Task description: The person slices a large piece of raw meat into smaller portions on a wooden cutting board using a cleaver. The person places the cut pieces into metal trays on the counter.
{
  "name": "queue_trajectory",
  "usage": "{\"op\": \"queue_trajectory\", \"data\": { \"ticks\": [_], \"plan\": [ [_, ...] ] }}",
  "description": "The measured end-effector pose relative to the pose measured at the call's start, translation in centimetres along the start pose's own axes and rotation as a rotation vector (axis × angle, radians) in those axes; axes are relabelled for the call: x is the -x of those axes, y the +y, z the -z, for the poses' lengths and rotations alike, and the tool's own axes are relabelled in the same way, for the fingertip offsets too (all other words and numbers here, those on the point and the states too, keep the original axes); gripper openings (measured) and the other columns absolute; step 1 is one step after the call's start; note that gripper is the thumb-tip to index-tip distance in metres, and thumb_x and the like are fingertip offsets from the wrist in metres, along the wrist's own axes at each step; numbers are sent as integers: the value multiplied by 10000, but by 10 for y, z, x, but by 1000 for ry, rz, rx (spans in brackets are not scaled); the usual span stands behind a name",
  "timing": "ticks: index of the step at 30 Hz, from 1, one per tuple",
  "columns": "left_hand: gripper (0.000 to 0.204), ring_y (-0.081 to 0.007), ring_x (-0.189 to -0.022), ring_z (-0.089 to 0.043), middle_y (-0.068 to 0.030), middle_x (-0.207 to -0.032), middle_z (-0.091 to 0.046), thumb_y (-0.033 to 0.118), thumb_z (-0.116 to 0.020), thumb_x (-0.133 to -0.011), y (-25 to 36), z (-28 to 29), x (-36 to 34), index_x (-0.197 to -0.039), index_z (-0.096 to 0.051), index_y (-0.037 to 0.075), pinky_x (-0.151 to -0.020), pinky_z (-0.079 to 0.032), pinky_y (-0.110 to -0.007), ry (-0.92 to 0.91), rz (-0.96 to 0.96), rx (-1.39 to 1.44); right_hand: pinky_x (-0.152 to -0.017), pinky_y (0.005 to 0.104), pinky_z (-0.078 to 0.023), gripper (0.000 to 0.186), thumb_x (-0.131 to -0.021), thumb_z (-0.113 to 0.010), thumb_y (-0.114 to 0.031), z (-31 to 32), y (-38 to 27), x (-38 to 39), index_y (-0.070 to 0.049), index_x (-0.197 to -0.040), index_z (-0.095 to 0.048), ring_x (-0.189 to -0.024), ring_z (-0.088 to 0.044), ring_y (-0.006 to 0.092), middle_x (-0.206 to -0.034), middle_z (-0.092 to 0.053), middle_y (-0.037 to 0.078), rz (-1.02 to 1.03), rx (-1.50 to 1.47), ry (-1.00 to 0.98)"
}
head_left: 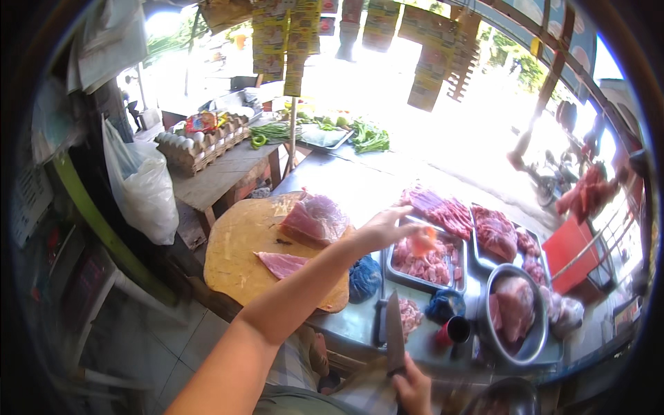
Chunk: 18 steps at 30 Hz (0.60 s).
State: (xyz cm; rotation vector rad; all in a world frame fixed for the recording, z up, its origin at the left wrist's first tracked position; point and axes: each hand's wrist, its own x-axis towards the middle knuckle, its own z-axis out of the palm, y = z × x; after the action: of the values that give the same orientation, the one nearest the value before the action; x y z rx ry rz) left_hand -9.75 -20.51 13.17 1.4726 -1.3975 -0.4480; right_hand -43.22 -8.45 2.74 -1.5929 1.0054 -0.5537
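Note:
My left arm stretches across the cutting board, and my left hand (382,229) is over a metal tray (429,283) of cut meat pieces (423,266). Its fingers look apart, though blurred. A smeared orange-pink patch (423,241) shows by the fingertips; I cannot make out what it is. Low in front of me, my right hand (413,389) is closed round the handle of a knife (395,335), blade pointing up. On the round wooden cutting board (232,238) lie a thick slab of meat (315,219) and a flatter cut piece (282,263), partly behind my forearm.
More meat (494,232) fills a tray on the right, near a metal bowl (492,342) holding large chunks. Blue plastic bags (364,279) and a red cup (453,332) stand nearby. Egg trays (200,158) and vegetables (370,136) sit farther back. Sachet strips (270,41) hang overhead.

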Motion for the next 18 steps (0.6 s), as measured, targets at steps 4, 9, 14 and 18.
{"op": "queue_trajectory", "data": {
  "ticks": [4,9,14,18],
  "plan": [
    [185,-355,-862,-720,-203,-909,-754,165,-676,-858,-11,-14,3,-919,-790,32,-845,-552,-421,-264,-22,-205,-512,227,-446,641,-881,-623,72,5,21,4,-50,-1501,-513,-569,-512,41,-729,-610,-15,145,93,41],
    [167,-276,-728,-724,-160,-769,-738,153,-706,-766,-73,79,51,-823,-785,18,-697,-559,-408,-599,232,-529,-540,216,-426,641,-893,-608,92,-3,40,3,-53,-1509,-504,-591,-486,34,-754,-597,-33,64,49,47],
    [339,-345,-992,-708,-225,-1114,-721,149,-764,-774,-115,157,109,-1076,-744,-2,-866,-560,-412,-414,384,-655,-513,211,-397,628,-906,-608,95,-21,24,-7,-56,-1508,-508,-570,-460,26,-730,-546,-51,97,87,-23],
    [511,-379,-1081,-671,-245,-1235,-669,181,-784,-788,-130,143,130,-1233,-644,-29,-934,-542,-405,-438,295,-648,-509,218,-401,631,-905,-615,95,-41,4,-17,-61,-1508,-510,-563,-453,24,-717,-531,-57,143,71,-58]
  ]
}}
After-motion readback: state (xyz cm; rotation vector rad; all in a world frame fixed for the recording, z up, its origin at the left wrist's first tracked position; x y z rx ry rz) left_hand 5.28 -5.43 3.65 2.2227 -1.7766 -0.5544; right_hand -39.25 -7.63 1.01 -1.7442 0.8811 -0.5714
